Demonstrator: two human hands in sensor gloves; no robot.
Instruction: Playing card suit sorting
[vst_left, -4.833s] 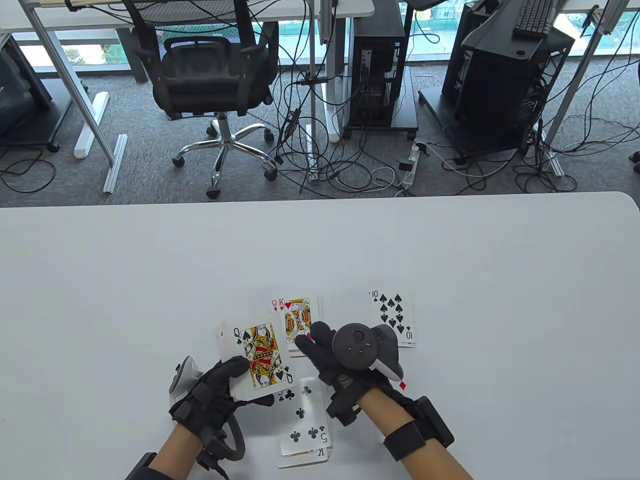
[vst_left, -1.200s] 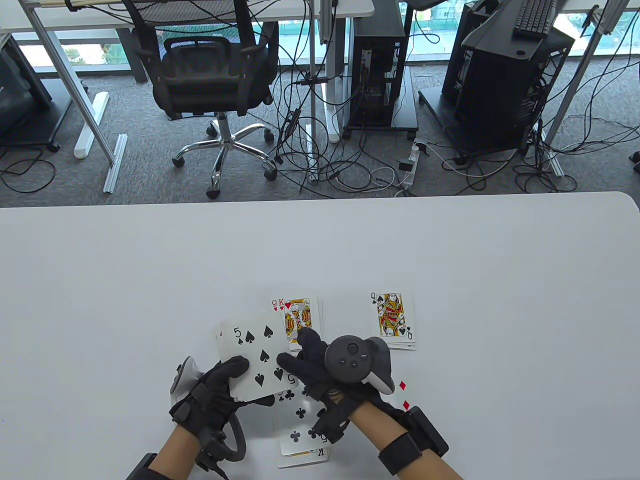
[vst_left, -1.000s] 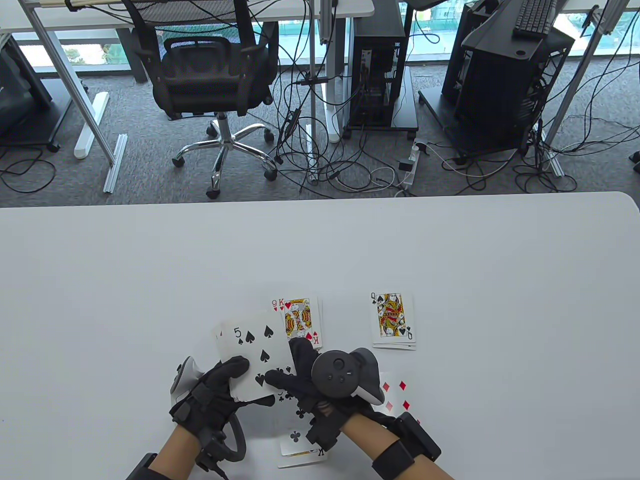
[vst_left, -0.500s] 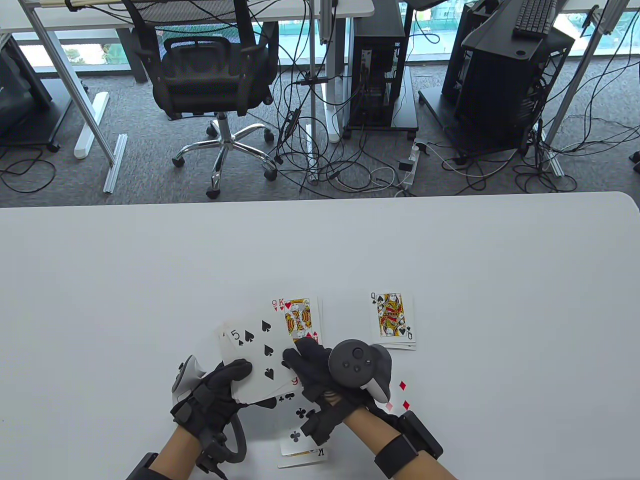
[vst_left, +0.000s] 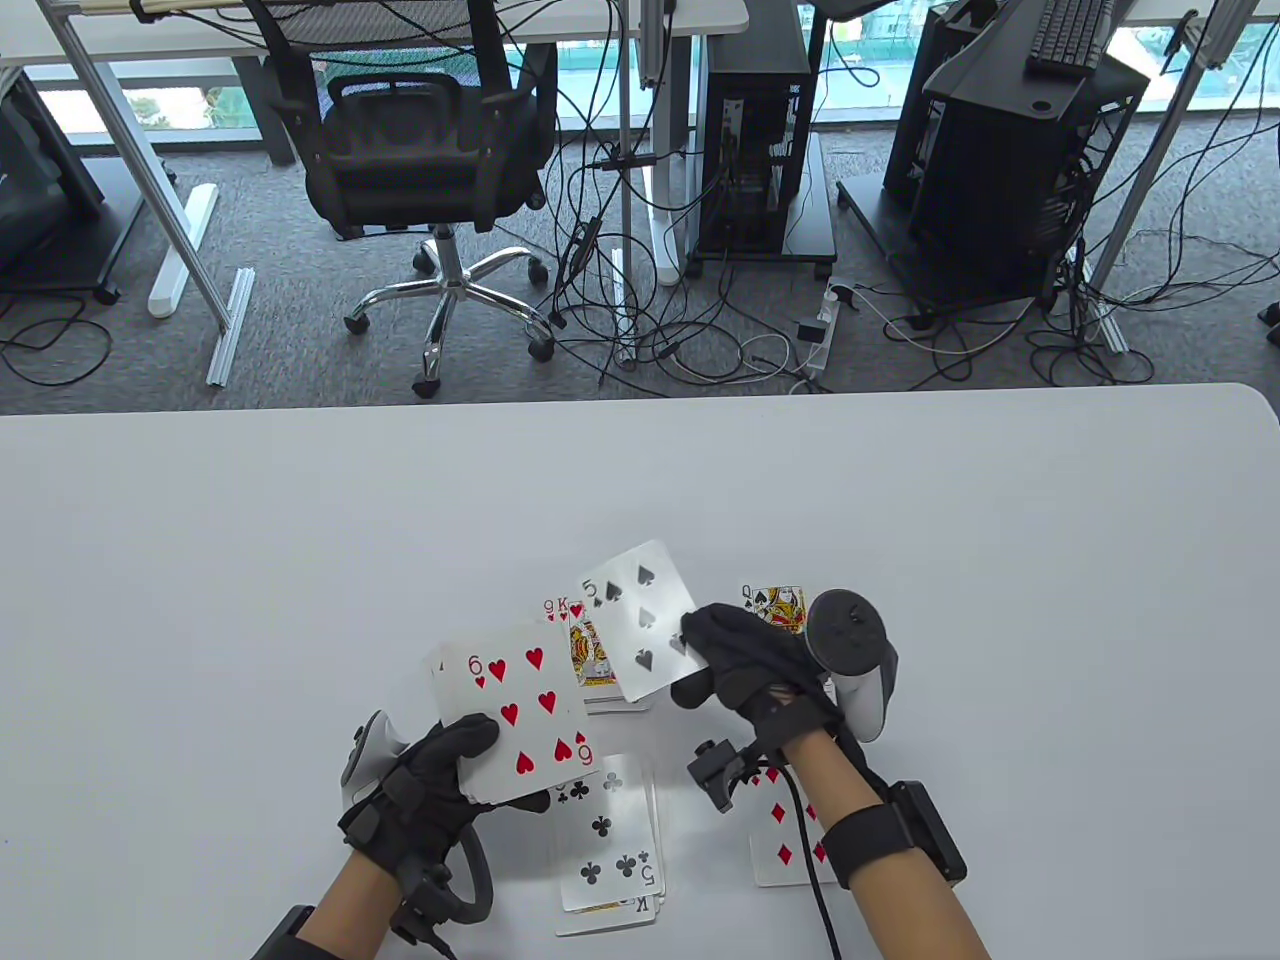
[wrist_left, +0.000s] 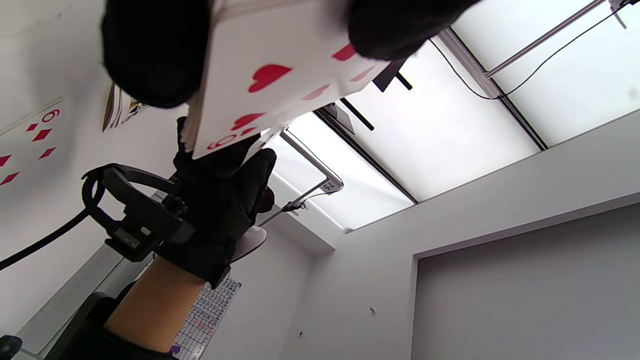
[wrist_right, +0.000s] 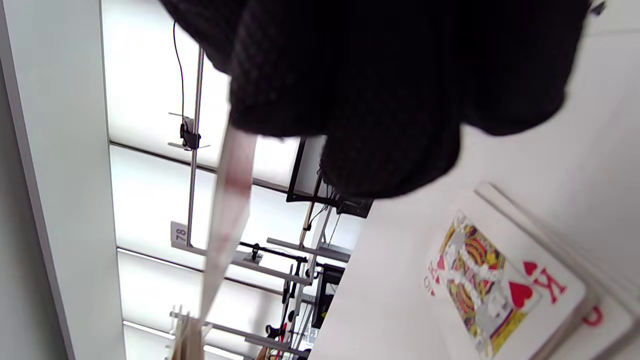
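My left hand (vst_left: 440, 775) holds a face-up stack of cards with the six of hearts (vst_left: 522, 712) on top; it also shows in the left wrist view (wrist_left: 270, 85). My right hand (vst_left: 745, 670) pinches the five of spades (vst_left: 640, 620) by its near edge and holds it above the table, over the hearts pile topped by the king of hearts (vst_left: 580, 650), which also shows in the right wrist view (wrist_right: 495, 285). The spades pile with the queen of spades (vst_left: 778, 603) lies just right of my right hand, partly hidden. A clubs pile topped by the five of clubs (vst_left: 610, 835) and a diamonds pile (vst_left: 785, 845) lie near the front edge.
The white table (vst_left: 300, 540) stretches wide around the cards. Behind its far edge are an office chair (vst_left: 430, 170), computer towers (vst_left: 1010, 170) and floor cables (vst_left: 700, 330).
My right hand has drawn the five of spades off the left hand's stack and carried it up and to the right. The six of hearts now tops the held stack. The diamonds pile is uncovered.
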